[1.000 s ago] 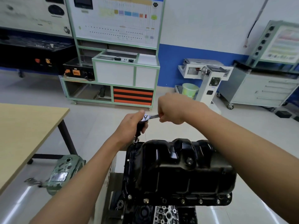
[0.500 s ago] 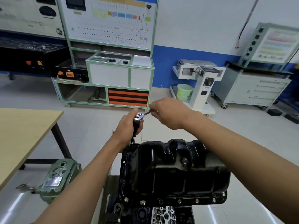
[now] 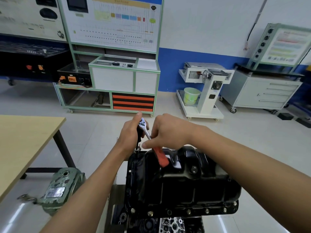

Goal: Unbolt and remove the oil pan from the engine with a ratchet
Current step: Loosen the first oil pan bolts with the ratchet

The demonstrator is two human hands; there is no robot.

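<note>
My left hand (image 3: 129, 132) still gripping the ratchet (image 3: 144, 125) head at the oil pan (image 3: 176, 187) corner, right hand (image 3: 170, 132) curled on its handle, now swung toward me

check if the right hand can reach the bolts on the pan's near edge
Probably yes: those bolts lie uncovered with nothing over them, though the right hand is busy holding the ratchet and would have to let go.

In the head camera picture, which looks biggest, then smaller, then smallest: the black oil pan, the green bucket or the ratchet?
1. The oil pan: biggest by far, and nearest the camera.
2-3. The ratchet and the bucket: too alike to rank. The ratchet is long, thin and partly hidden; the bucket is far back.
</note>
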